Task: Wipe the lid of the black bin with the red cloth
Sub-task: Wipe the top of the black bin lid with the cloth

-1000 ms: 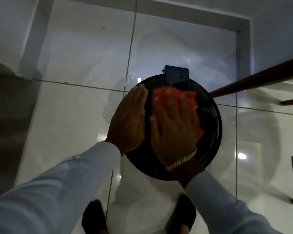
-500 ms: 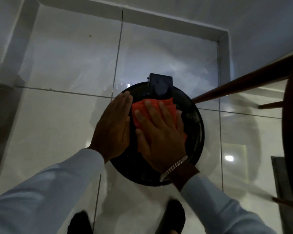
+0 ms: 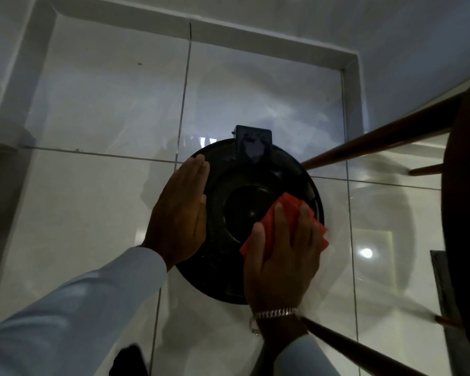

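Pressing the red cloth [image 3: 288, 226] flat under the spread fingers of the right hand [image 3: 280, 256], on the lid [image 3: 244, 207] just beside the open, empty left hand [image 3: 178, 213] bracing the rim, works best with even pressure (the glossy dome looks slippery), sweeping toward the left palm.

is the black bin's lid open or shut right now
Shut: the round black plastic lid lies flat over the bin, both hands pressing on it.
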